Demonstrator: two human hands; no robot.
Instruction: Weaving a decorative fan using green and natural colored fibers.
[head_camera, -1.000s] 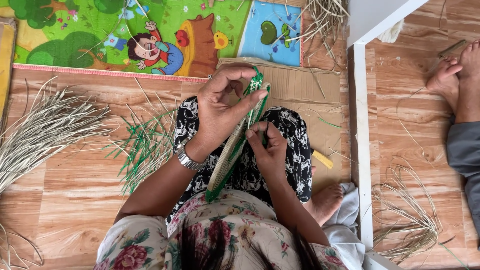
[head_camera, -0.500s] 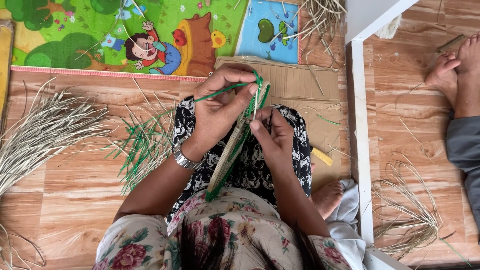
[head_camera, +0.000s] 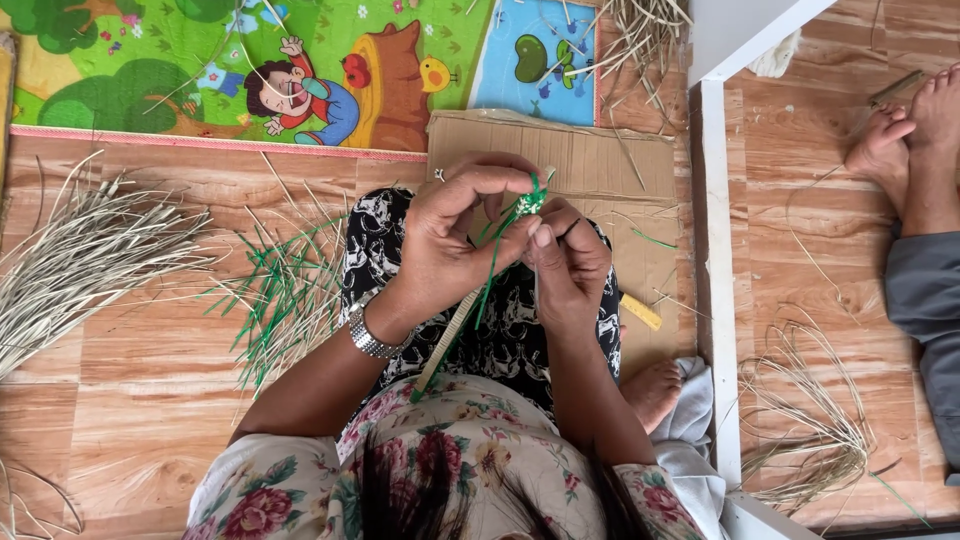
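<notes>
Left hand (head_camera: 445, 245): curled over the top edge of the woven piece (head_camera: 462, 318), thumb and fingers clenched on its green rim, a metal watch (head_camera: 372, 334) on the wrist.
Right hand (head_camera: 568, 262): pressed right against the left, fingertips pinching a green strip (head_camera: 491, 275) at the top of the weave.
Woven piece: a flat, pale disc seen edge-on, tilted, running from between the hands down toward the lap, green trim along its edge.
Green strip: hangs loose from the pinch point, trailing down beside the disc, below the hands.
Lap: black-and-white patterned trousers (head_camera: 500, 330) right under both hands, flowered top nearer the camera.
Left of the hands: a scatter of green strips (head_camera: 280, 290) on the wooden floor (head_camera: 150, 400), and farther out a bundle of pale dry straw (head_camera: 85, 260).
Beyond the hands: a sheet of cardboard (head_camera: 600, 170), then a bright cartoon play mat (head_camera: 250, 70).
Right of the hands: a white frame post (head_camera: 712, 260), loose straw loops (head_camera: 810, 430), and another person's bare feet (head_camera: 905, 130) well apart.
</notes>
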